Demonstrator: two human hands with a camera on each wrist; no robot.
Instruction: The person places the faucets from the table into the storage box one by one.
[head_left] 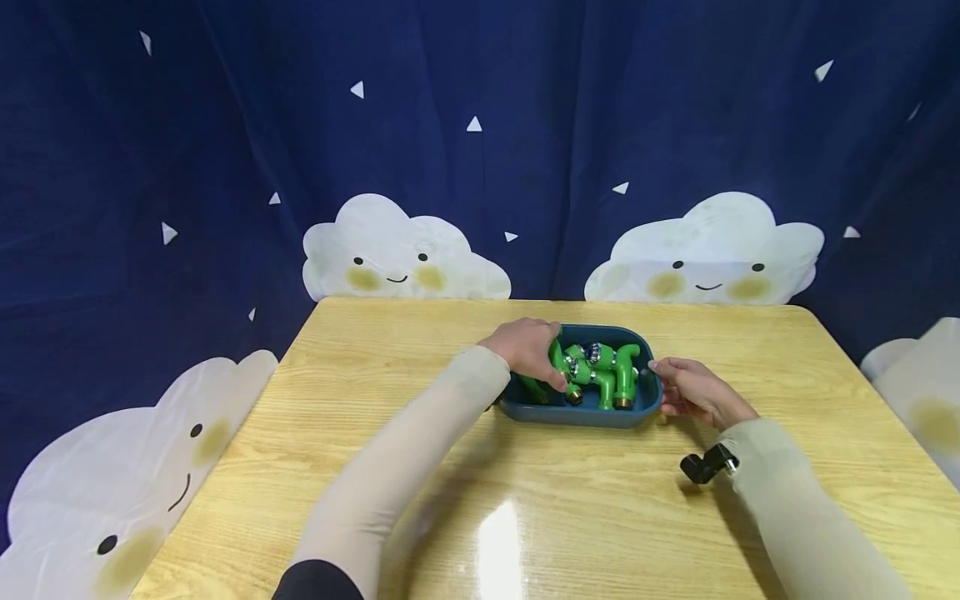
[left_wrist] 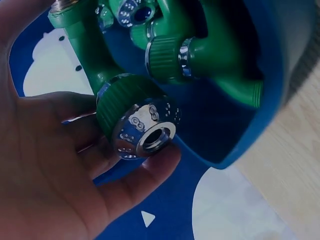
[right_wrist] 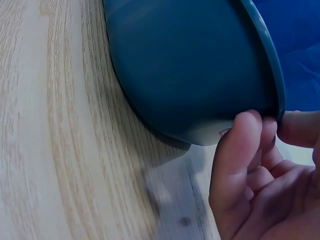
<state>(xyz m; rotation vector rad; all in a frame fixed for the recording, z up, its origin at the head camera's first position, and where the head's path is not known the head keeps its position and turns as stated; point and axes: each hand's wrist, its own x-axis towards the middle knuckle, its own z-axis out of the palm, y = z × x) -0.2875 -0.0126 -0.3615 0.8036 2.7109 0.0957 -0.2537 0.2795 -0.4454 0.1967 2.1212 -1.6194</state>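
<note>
A dark blue oblong plastic bin [head_left: 577, 416] stands on the table with several green taps [head_left: 625, 375] lying in it. These have ribbed knobs with chrome rings, curved spouts and brass-coloured threaded ends. Reaching in over the left end, my left hand [head_left: 525, 346] grips one green tap [left_wrist: 132, 110] by its ribbed knob, the thumb near the chrome ring and the other fingers behind. Its brass thread points away from the palm in the left wrist view. At the bin's right end, my right hand [head_left: 693, 392] pinches the rim between thumb and fingers.
The light wooden table [head_left: 337, 492] runs out to both sides and toward me. Behind it hangs a dark blue curtain [head_left: 525, 75] printed with clouds and white triangles. A black camera mount [head_left: 708, 464] sticks out from the right wrist, low over the table.
</note>
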